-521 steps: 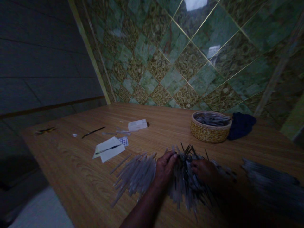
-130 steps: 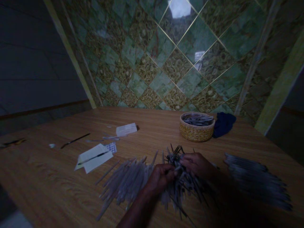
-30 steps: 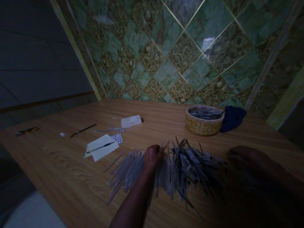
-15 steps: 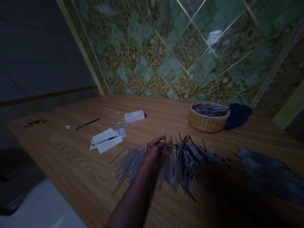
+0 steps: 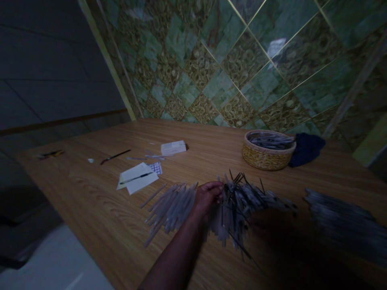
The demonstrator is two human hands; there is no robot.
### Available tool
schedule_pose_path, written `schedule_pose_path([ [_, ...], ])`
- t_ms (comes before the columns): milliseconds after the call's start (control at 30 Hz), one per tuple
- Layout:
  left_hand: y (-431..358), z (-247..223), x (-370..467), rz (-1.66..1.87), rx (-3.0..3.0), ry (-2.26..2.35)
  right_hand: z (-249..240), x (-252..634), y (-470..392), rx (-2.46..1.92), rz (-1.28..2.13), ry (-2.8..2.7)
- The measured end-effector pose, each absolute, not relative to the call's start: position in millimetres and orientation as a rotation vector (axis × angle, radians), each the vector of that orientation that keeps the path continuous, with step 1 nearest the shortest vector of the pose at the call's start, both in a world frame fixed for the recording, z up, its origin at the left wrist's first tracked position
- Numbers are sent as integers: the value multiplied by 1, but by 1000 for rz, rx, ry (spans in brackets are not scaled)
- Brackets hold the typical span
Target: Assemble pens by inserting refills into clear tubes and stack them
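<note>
Left hand (image 5: 208,195) curls over pale tubes (image 5: 174,207) on the table (image 5: 115,217), beside dark rods (image 5: 233,192); whether it grips any, I can't tell. Right hand (image 5: 261,220), shadowed, is equally unreadable. Picking through pieces seems underway, calling for light fingertips.

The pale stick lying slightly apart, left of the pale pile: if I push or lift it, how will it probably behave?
The pale stick looks fairly stiff, since it lies straight. Being slim, it is probably light. It may slide or roll freely, as no other stick lies on it.
</note>
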State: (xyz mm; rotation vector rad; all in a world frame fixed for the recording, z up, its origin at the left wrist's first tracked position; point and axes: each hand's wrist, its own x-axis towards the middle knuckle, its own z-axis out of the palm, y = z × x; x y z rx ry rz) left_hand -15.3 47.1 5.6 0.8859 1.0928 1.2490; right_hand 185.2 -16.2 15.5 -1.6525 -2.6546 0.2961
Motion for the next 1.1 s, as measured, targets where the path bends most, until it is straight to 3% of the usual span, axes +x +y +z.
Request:
schedule_pose_path([
  [300, 47, 3, -12, 1296, 929, 1134, 20, 174, -18, -1579, 609, -2499],
  [733, 44, -3, -4, 1325, 1121, 1154, 6, 178, -9, -1533, 725, -2404],
  [1100, 44, -16, -9, 1175, 1618, 1123, 5, 187, 12, -1575, 1370, -1917],
])
